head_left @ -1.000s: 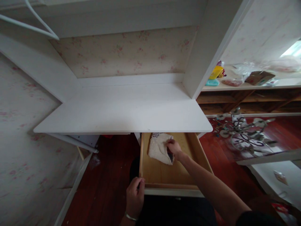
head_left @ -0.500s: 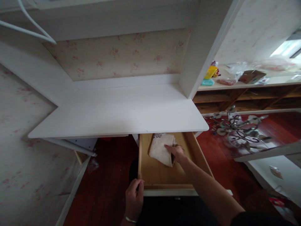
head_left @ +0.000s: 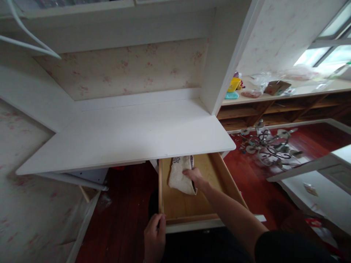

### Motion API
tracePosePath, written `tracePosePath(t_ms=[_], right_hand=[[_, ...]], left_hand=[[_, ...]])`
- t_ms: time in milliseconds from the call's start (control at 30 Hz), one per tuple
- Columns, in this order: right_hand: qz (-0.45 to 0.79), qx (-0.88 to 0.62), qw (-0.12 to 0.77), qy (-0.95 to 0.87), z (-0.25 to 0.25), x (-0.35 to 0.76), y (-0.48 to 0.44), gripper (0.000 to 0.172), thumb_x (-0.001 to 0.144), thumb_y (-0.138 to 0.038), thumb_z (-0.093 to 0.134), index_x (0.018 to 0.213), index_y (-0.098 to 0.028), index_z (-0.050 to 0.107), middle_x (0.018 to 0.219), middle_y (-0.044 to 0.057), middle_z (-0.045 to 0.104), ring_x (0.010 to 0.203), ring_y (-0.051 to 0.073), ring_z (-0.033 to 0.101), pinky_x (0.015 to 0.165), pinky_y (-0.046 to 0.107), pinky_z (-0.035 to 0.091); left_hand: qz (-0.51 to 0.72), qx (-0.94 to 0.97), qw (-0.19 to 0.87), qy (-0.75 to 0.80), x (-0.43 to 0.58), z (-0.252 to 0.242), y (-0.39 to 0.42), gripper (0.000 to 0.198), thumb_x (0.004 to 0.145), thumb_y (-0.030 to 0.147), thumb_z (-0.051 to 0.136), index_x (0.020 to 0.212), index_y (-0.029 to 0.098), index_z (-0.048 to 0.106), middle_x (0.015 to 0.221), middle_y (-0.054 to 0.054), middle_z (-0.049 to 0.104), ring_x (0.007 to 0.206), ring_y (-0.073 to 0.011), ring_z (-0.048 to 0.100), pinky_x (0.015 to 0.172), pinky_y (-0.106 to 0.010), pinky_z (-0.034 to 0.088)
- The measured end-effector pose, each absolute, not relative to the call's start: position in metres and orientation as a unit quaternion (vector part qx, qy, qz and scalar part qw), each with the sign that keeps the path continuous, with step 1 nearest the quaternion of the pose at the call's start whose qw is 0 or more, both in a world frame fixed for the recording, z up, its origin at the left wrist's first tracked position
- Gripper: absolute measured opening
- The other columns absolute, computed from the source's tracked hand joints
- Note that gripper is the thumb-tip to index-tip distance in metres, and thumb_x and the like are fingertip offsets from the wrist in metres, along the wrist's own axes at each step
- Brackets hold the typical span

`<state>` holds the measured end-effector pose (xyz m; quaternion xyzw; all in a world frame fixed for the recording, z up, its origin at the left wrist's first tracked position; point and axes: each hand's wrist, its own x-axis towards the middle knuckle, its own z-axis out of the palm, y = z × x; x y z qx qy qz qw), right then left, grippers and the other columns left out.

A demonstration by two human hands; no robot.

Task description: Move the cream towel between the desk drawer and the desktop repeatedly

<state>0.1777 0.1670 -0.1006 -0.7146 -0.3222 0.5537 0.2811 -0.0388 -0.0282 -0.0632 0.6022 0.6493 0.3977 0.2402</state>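
Cloth (head_left: 178,179) looks soft and light; right hand (head_left: 196,176) grasps its right edge, suitably; left hand (head_left: 155,232) grips near-left corner of drawer (head_left: 182,209).

Dim overall, daylight from window (head_left: 333,42) at right, shadow beneath desk (head_left: 137,133), soft blur

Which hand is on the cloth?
The right hand: it reaches into the drawer, thumb over the cloth's right part. The left hand, by contrast, is at the drawer's near left corner, apart from the cloth.
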Motion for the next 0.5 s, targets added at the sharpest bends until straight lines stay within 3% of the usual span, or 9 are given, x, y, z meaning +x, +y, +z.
tracePosePath(t_ms=[167, 300, 400, 500], right_hand=[[0.611, -0.641, 0.333, -0.323, -0.072, 0.214, 0.138, 0.037, 0.071, -0.023, 0.064, 0.107, -0.015, 0.063, 0.101, 0.010, 0.072, 0.086, 0.023, 0.069, 0.069, 0.026, 0.054], [0.672, -0.593, 0.302, -0.325, -0.049, 0.237, 0.119, 0.037, 0.071, -0.027, 0.067, 0.105, -0.014, 0.063, 0.098, 0.013, 0.072, 0.084, 0.027, 0.069, 0.070, 0.032, 0.054], [0.555, -0.603, 0.255, -0.513, -0.033, 0.239, 0.116, 0.024, 0.074, -0.028, 0.068, 0.094, -0.016, 0.067, 0.095, 0.009, 0.072, 0.088, 0.027, 0.067, 0.076, 0.032, 0.052], [0.384, -0.435, 0.174, -0.796, -0.021, 0.237, 0.127, 0.016, 0.084, -0.022, 0.062, 0.098, -0.021, 0.070, 0.111, 0.007, 0.069, 0.110, 0.025, 0.059, 0.098, 0.035, 0.041]], left_hand=[[0.415, 0.584, 0.241, 0.655, -0.034, -0.062, -0.027, 0.033, 0.092, 0.042, 0.049, 0.079, 0.019, 0.068, 0.075, -0.006, 0.069, 0.070, -0.0161, 0.067, 0.064, -0.021, 0.053], [0.423, 0.588, 0.238, 0.647, -0.036, -0.066, -0.025, 0.031, 0.091, 0.041, 0.051, 0.079, 0.018, 0.069, 0.076, -0.006, 0.070, 0.069, -0.0156, 0.067, 0.064, -0.021, 0.053], [0.415, 0.592, 0.241, 0.648, -0.038, -0.069, -0.025, 0.031, 0.091, 0.041, 0.051, 0.079, 0.019, 0.069, 0.076, -0.005, 0.070, 0.070, -0.0154, 0.067, 0.065, -0.021, 0.052], [0.407, 0.591, 0.243, 0.653, -0.037, -0.067, -0.026, 0.032, 0.091, 0.041, 0.051, 0.078, 0.018, 0.069, 0.075, -0.005, 0.069, 0.069, -0.0155, 0.066, 0.064, -0.022, 0.052]])
